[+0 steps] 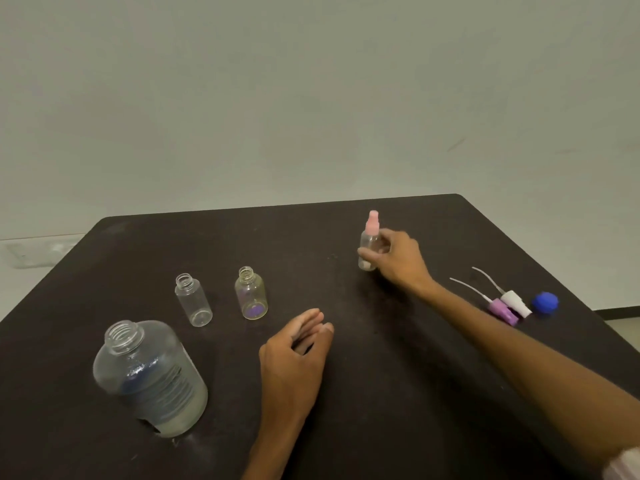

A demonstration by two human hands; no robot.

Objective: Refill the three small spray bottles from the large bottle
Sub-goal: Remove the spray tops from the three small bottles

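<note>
We looked down on a dark table set against a pale wall. Out on the far right our right hand was clamped on the third small spray bottle, fingers and thumb curled round its clear body, and that one kept its pink spray top screwed on. It stood upright; whether its base touched the table, we could not tell.

Our left hand hung low over the middle of the table, fingers loosely together and relaxed, gripping nothing at all.

Over to the left stood the large bottle, uncapped, mouth open, with clear liquid in its lower part. Just behind it sat the first small bottle, clear and topless, and right of that the second small bottle, also topless, with a purple patch showing through near its base. Both stood apart from each other and well apart from the bottle in our grip.

Past our right forearm, near the right edge, lay the purple spray top and the white spray top, side by side, their thin dip tubes pointing away. Just beyond them sat the blue cap.
</note>
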